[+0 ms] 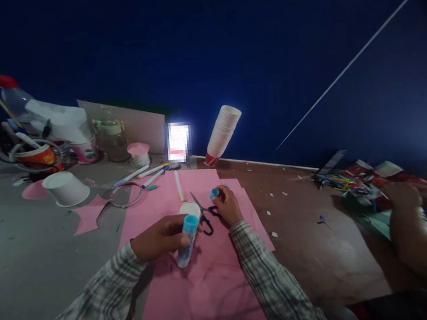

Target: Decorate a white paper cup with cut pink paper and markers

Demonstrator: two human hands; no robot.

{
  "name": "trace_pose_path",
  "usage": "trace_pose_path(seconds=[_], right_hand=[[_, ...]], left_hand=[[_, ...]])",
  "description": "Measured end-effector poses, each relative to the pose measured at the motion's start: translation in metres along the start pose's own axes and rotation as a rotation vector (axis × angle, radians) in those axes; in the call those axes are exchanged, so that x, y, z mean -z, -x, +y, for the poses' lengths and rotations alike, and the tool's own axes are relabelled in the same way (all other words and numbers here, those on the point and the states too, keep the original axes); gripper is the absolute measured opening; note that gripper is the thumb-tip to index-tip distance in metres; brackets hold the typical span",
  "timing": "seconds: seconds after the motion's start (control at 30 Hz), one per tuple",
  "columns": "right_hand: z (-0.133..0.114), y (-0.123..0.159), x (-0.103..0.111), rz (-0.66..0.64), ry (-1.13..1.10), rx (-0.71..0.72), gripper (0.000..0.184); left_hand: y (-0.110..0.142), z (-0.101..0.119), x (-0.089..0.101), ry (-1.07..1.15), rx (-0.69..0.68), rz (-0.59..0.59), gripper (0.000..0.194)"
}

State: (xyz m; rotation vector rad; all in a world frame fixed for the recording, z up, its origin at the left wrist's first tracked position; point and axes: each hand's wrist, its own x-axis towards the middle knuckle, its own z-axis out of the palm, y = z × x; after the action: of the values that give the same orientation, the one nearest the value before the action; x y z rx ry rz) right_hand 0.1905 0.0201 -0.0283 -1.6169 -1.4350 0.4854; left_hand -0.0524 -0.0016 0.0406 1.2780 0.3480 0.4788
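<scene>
The bench (300,256) is grey on the left and brown on the right. Overlapping pink sheets (208,297) lie across its middle. Left of them are a white cup (65,190) upside down, a cut pink scrap (91,215) and, farther back, a glass jar (113,142). A stack of paper cups (222,135) stands at the back edge. Small paper bits (275,234) dot the brown part, with a jumbled pile of colourful strips (340,170) at the far right.

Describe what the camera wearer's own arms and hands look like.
Long sleeves in a pale and dark grey plaid cover the left arm and right arm, reaching the wrists. The left hand and right hand are bare, without gloves.
</scene>
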Motion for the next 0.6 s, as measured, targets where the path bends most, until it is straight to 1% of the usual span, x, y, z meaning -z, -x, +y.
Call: trace_pose_path(seconds=[0.07,0.1,0.17,0.2,0.23,0.27,0.3,0.33,0.37,0.4,0.43,0.5,0.53,0.6], right_hand=[[0.0,0.0,0.0,0.01,-0.004,0.0,0.029],[-0.001,0.0,0.002,0.043,-0.006,0.008,0.033],[-0.009,0.003,0.008,0.148,-0.028,0.044,0.037],[-0.016,0.005,0.014,0.185,-0.057,0.067,0.035],[-0.024,0.008,0.02,0.189,-0.106,0.082,0.03],[-0.034,0.012,0.026,0.115,-0.174,0.084,0.024],[-0.044,0.017,0.032,-0.022,-0.265,0.076,0.018],[-0.055,0.022,0.037,-0.18,-0.339,0.066,0.017],[-0.066,0.028,0.04,-0.35,-0.377,0.083,0.018],[-0.075,0.034,0.042,-0.49,-0.391,0.111,0.02],[-0.083,0.04,0.042,-0.597,-0.383,0.139,0.022],[-0.095,0.049,0.039,-0.723,-0.354,0.149,0.03],[-0.099,0.053,0.037,-0.754,-0.333,0.146,0.033],[-0.104,0.059,0.034,-0.751,-0.252,0.16,0.035]], left_hand=[[-0.001,-0.001,-0.001,0.004,0.027,-0.007,0.05],[-0.001,-0.002,-0.001,0.0,0.035,-0.007,0.05],[-0.001,-0.002,-0.001,-0.017,0.043,-0.002,0.05],[0.0,-0.002,0.0,-0.022,0.046,0.004,0.051],[0.0,-0.001,0.0,-0.026,0.046,0.014,0.052],[0.001,0.0,0.0,-0.028,0.041,0.026,0.052],[0.002,0.001,0.001,-0.028,0.027,0.038,0.052],[0.002,0.002,0.0,-0.025,0.0,0.051,0.05],[0.002,0.003,0.0,-0.023,-0.037,0.064,0.047],[0.002,0.004,-0.001,-0.023,-0.082,0.077,0.044],[0.002,0.005,-0.002,-0.02,-0.13,0.09,0.041],[0.0,0.005,-0.006,-0.026,-0.199,0.111,0.037],[-0.001,0.004,-0.008,-0.04,-0.221,0.123,0.036],[-0.004,0.003,-0.013,-0.1,-0.244,0.136,0.035]])
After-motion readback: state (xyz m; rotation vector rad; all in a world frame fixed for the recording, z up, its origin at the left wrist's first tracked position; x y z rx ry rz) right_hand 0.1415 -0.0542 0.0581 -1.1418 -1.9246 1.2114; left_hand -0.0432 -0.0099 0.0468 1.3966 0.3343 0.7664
